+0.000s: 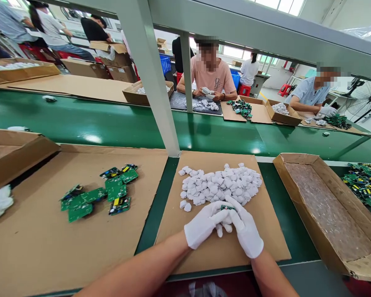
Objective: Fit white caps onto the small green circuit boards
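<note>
My left hand [204, 222] and my right hand [246, 231], both in white gloves, meet over the cardboard sheet in front of me. Between their fingertips they grip a small green circuit board [227, 207]; only its upper edge shows, and the gloves cover the rest. Just beyond the fingers lies a heap of small white rounded pieces [219, 183], with two loose ones at its near left. Whether a white piece is also inside my fingers I cannot tell. More green circuit boards [116, 189] are scattered on the cardboard to the left.
An open cardboard tray [327, 206] lined with clear plastic stands right, beside piled circuit boards [366, 183]. A grey metal post [154, 78] rises ahead at the green conveyor belt [132, 132]. Across it, co-workers sit with boards and white pieces. Another cardboard box [21, 154] is left.
</note>
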Available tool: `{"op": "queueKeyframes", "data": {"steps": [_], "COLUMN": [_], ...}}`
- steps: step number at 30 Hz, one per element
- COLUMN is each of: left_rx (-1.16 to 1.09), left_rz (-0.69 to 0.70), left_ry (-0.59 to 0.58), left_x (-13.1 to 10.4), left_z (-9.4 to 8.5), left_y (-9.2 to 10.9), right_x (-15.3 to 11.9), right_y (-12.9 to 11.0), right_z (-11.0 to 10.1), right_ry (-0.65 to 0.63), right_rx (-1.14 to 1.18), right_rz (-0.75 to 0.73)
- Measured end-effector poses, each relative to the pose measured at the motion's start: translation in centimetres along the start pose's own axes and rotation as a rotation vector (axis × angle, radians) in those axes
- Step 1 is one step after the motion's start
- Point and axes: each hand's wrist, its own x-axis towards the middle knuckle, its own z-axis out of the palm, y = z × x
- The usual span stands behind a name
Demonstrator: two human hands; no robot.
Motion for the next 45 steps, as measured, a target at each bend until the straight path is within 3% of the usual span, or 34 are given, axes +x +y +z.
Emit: {"op": "queueKeyframes", "data": {"steps": [5, 12, 19, 25, 29, 35, 41, 45], "left_rx": [0.039, -0.137, -0.122, -0.021, -0.075, -0.050, -0.180, -0.239], "left_rz": [0.026, -0.050, 0.079, 0.066, 0.018, 0.004, -0.065, -0.110], "left_ry": [0.022, -0.086, -0.127, -0.093, -0.094, -0.024, -0.156, -0.071], "left_x": [0.0, 0.1, -0.1, -0.1, 0.0, 0.2, -0.3, -0.5], "left_z": [0.0, -0.2, -0.4, -0.2, -0.4, -0.3, -0.3, -0.2], "left_y": [-0.2, -0.3, -0.9, 0.0, -0.4, -0.6, 0.0, 0.1], "right_x": [-0.2, 0.1, -0.2, -0.1, -0.1, 0.1, 0.0, 0.0], "right_y": [0.2, -0.1, -0.1, -0.4, -0.4, 0.0, -0.1, -0.2], "right_z": [0.5, 0.3, 0.7, 0.0, 0.2, 0.2, 0.3, 0.2], "right_ry": [0.009, 0.064, 0.109, 0.037, 0.049, 0.048, 0.074, 0.083], "right_rx": [-0.039, 0.062, -0.153, 0.083, 0.032, 0.047, 0.039, 0.088], "right_rz": [-0.028, -0.035, 0.074, 0.014, 0.065, 0.003, 0.077, 0.039]}}
